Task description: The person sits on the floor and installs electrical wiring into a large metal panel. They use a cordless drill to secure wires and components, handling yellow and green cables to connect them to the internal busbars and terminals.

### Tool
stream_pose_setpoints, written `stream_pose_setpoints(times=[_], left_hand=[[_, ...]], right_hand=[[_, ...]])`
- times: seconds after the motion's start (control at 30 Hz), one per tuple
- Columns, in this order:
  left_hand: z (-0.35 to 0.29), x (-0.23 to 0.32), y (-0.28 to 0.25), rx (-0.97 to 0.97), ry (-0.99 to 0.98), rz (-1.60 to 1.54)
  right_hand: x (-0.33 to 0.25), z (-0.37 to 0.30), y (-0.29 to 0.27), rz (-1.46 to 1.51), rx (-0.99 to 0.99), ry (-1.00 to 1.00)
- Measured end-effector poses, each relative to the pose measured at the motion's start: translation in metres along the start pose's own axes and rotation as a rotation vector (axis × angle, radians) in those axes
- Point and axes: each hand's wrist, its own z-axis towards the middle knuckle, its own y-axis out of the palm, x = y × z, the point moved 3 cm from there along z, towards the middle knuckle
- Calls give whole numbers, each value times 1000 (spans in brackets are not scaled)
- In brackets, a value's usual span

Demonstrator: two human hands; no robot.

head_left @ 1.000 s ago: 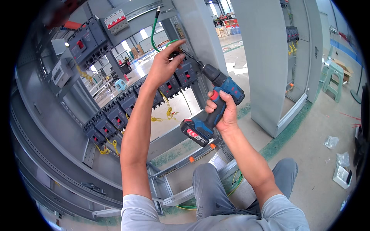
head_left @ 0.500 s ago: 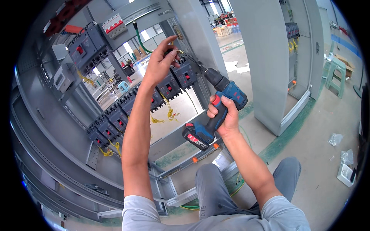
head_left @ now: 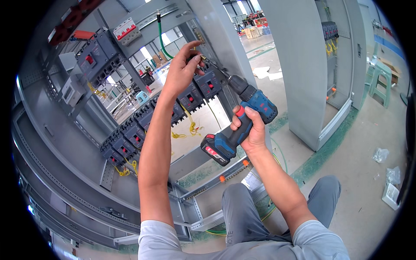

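My right hand (head_left: 255, 130) is wrapped round the grip of a blue and black cordless drill (head_left: 263, 105), with a finger at its red trigger area. The drill's chuck points up and left, and its thin bit reaches toward the frame beside my left fingers. My left hand (head_left: 183, 71) is raised there, thumb and fingers closed on a small part I cannot make out. A green cable (head_left: 160, 37) with a black end stands up behind that hand. Just below the fingers is the end of a row of dark circuit breakers (head_left: 209, 85) with red switches.
The grey cabinet frame (head_left: 56, 169) curves round the left. A white-and-red breaker (head_left: 126, 31) and a meter (head_left: 73, 92) sit on it. Yellow wires (head_left: 193, 128) hang below the breakers. Another cabinet (head_left: 299, 86) stands right, near a green stool (head_left: 381, 82).
The drill has tilted slightly and its bit sits a little closer to my left fingers. The green cable's free end has swung upright. My left hand has hardly moved.
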Motion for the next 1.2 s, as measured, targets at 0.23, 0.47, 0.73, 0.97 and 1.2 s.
stream_pose_setpoints(times=[0.23, 0.47, 0.73, 0.97, 1.2], left_hand=[[2, -2, 4, 18, 6, 15], [0, -3, 7, 89, 28, 60], [-1, -4, 9, 156, 11, 68], [-2, 4, -1, 121, -69, 98], [-4, 0, -6, 86, -75, 119]], right_hand=[[2, -2, -2, -79, 1, -36], [7, -16, 14, -342, 9, -193], [8, -14, 3, -1079, -46, -724], [-5, -4, 13, -1397, -220, -1119], [-11, -6, 21, -1347, -271, -1073]])
